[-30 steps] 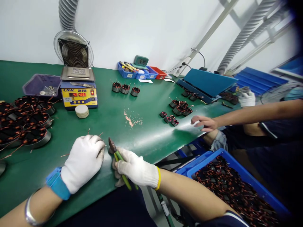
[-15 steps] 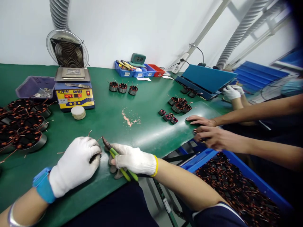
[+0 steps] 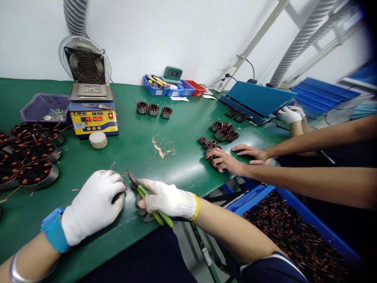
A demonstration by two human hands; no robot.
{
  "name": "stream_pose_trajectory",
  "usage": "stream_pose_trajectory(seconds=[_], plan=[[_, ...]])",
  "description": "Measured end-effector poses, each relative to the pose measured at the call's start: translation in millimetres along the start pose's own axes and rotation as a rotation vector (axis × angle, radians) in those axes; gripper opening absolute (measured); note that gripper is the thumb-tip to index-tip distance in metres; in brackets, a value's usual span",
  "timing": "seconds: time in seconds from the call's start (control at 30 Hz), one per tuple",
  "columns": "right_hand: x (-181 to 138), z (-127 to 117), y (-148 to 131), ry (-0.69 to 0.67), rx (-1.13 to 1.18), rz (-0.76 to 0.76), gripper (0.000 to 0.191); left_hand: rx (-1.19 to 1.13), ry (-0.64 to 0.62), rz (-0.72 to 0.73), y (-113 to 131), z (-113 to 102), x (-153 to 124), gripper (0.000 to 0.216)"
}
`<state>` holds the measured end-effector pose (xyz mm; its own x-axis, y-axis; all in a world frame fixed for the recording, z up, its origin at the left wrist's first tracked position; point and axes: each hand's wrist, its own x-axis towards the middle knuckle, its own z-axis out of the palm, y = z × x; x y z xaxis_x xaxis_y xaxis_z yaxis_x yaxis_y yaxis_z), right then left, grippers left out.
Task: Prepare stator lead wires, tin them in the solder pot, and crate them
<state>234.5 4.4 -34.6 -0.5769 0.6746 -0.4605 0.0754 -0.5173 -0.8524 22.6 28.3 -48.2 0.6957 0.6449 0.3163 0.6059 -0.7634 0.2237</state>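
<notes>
My left hand, in a white glove, is closed over what looks like a copper-wound stator, almost wholly hidden by the fingers. A few thin copper wire ends stick out around it. My right hand, gloved too, grips wire cutters with green handles. Their dark jaws point up and left, close to a wire end beside my left fingertips. I cannot tell whether the jaws touch it. Both hands are low over the green table. Large wound stators are clustered to the left.
A solder pot, a round white pad and a purple tray are at the left. Copper clippings and three small stators lie ahead. A co-worker's hands are at the right, above a blue crate of stators.
The co-worker's nearer hand has moved left onto the small wound parts on the table. My own hands and the cutters have stayed practically in place. The solder pot's display reads differently.
</notes>
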Motion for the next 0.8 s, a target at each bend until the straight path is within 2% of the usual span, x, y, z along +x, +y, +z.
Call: stream_pose_trajectory(seconds=[0.4,0.57,0.6,0.67,0.73,0.8], plan=[[4,-2,8,0.071,-0.104,0.002,0.025,-0.056,-0.017,-0.004,1,-3,1,0.019],[5,-11,12,0.091,-0.027,-0.029,0.031,-0.272,-0.161,0.026,2,-20,-2,0.017],[5,-13,12,0.075,0.004,-0.033,0.035,-0.310,-0.144,0.034,2,-22,-2,0.019],[5,-15,9,0.016,0.058,-0.024,0.044,-0.334,0.009,-0.026,3,-22,-2,0.027],[6,-16,6,-0.055,0.090,0.000,0.052,-0.257,0.222,-0.189,4,-17,-1,0.029],[8,-16,4,-0.113,0.104,0.021,0.054,-0.104,0.338,-0.343,6,-9,0,0.021]])
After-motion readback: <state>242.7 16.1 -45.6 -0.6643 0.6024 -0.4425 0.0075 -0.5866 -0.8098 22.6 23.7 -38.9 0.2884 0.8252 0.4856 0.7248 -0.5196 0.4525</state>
